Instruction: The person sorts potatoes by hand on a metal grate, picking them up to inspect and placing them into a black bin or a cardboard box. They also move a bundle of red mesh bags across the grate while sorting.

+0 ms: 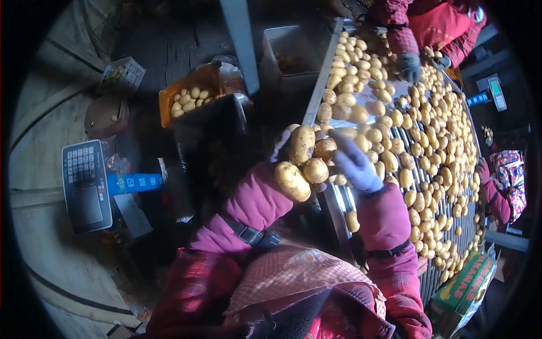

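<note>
A cluster of several potatoes [302, 144] is in front of me, near the lower left corner of the sorting conveyor. Soil marks the larger ones. My left hand [279, 148], in a pale glove, is mostly hidden behind them and cups them from the left. On the other side, my right hand [359, 165], in a pale lilac glove, curves its fingers against the cluster; it is slightly blurred. Beyond it, many loose potatoes [418, 200] cover the conveyor's rollers [403, 135]. One potato [352, 221] lies apart near my right sleeve.
To the left stand an orange crate [166, 107] with potatoes, a dark bin [206, 133] and a scale [86, 186]. A metal post [240, 42] rises behind. Across the conveyor, a co-worker's gloved hand [409, 66] touches potatoes; another person [502, 189] is at right, near a green carton [466, 288].
</note>
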A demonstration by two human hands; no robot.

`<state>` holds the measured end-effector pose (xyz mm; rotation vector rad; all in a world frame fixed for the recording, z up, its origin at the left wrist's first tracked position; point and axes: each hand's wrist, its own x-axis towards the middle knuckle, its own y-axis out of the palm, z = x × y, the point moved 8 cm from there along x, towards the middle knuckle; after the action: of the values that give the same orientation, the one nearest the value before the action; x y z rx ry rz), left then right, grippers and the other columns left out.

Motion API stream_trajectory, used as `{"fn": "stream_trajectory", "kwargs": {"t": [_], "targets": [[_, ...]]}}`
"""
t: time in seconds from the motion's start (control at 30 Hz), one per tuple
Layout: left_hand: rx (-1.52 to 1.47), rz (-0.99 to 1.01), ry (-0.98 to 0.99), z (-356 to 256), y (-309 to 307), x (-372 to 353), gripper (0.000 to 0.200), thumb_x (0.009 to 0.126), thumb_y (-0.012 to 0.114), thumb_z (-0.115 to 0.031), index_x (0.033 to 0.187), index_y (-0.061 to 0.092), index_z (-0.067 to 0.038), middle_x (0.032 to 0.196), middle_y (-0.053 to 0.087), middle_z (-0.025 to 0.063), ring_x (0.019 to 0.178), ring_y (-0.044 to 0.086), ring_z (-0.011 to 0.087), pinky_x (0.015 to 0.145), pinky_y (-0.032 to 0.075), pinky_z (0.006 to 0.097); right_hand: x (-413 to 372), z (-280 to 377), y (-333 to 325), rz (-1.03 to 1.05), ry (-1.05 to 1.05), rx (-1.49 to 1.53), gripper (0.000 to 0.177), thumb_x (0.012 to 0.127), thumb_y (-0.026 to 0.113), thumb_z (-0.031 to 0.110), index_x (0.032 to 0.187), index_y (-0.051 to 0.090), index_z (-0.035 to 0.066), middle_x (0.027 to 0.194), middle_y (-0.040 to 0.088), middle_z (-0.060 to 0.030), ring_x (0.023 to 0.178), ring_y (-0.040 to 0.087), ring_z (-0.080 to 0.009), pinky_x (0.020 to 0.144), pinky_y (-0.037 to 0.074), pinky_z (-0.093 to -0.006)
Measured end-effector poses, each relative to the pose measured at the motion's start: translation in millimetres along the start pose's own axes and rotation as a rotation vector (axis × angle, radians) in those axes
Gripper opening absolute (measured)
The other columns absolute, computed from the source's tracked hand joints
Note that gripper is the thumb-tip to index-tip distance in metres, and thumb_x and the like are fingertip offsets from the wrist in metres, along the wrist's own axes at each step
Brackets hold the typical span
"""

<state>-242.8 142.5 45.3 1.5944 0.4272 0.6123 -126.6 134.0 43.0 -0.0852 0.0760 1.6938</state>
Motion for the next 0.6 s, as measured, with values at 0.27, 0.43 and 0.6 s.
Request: {"fn": "stream_trajectory", "kwargs": {"t": [0.27,0.43,0.6], "targets": [[0.033,-0.413,-0.077,-44,-9,-65,0.052,0.092,0.046,-0.053,0.130,0.045,-0.017,0.123,0.057,0.0120,0.107,0.058,0.0327,0.070,0.053,0.0413,50,-34,66,-0.241,0.369,0.967,0.050,0.092,0.049,0.052,0.108,0.056,0.004,0.096,0.061,-0.0126,0.087,0.060,-0.0272,0.080,0.049,-0.0399],[-0.304,-0.517,0.116,-71,-84,-133,0.068,0.082,0.043,-0.070,0.136,0.039,-0.029,0.134,0.045,0.0231,0.118,0.046,0.0468,0.072,0.049,0.0583,56,-47,78,-0.121,0.383,0.912,0.055,0.088,0.051,0.059,0.110,0.058,0.009,0.101,0.064,-0.0087,0.086,0.062,-0.0270,0.074,0.050,-0.0402],[-0.172,-0.952,0.296,-107,-127,-184,0.061,0.084,0.041,-0.068,0.126,0.049,-0.025,0.123,0.056,0.0107,0.111,0.054,0.0368,0.087,0.039,0.0513,27,-80,64,-0.073,0.540,0.895,0.055,0.091,0.047,0.053,0.117,0.055,0.006,0.100,0.062,-0.0092,0.086,0.060,-0.0228,0.069,0.051,-0.0337]]}}
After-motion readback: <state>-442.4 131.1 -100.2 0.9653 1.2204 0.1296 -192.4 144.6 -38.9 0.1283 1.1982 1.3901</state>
